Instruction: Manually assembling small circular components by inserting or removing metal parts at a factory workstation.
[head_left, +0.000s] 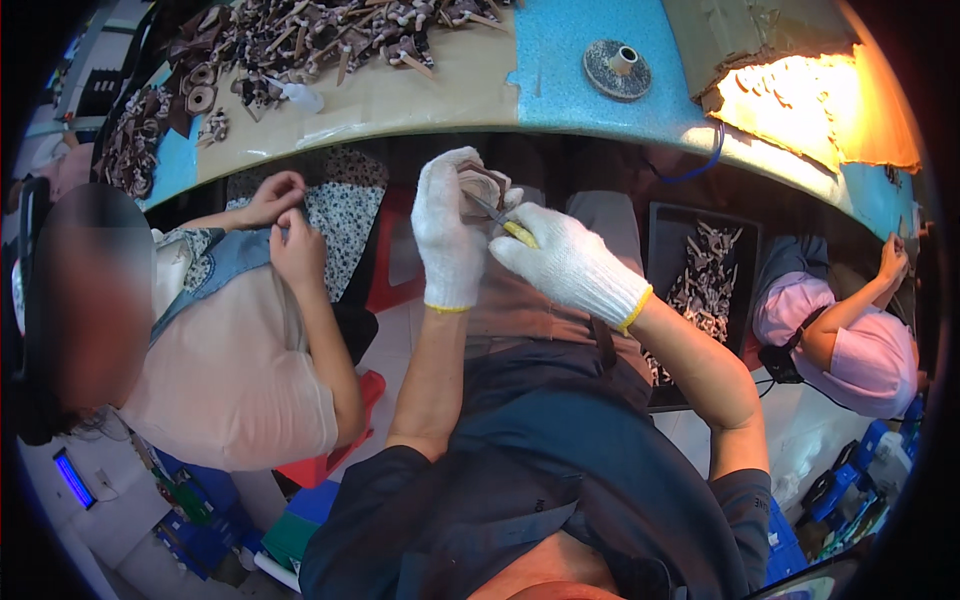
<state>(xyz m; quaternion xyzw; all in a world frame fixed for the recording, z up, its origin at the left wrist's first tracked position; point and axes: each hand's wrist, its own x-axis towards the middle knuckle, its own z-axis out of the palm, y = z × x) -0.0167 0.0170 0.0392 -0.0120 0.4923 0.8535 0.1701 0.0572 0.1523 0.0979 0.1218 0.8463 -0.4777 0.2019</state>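
Observation:
White knitted gloves with yellow cuffs cover both my hands, which are held close together over my lap, just off the table's near edge. My left hand point(447, 235) is closed around a small brownish-pink piece point(484, 186), partly hidden by the glove. In my right hand point(568, 258) is a yellow-handled tool point(520, 234) with a thin metal shaft. Its tip points at the piece in my left hand; whether it touches cannot be made out.
Many small brown and cream figure-like pieces point(330, 35) lie heaped on the table point(450, 100), near a small white bottle point(300, 95). A round metal stand point(617, 70) and a brightly lit cardboard box point(780, 95) are farther right. A dark crate point(745, 225) holds more pieces. People sit on both sides.

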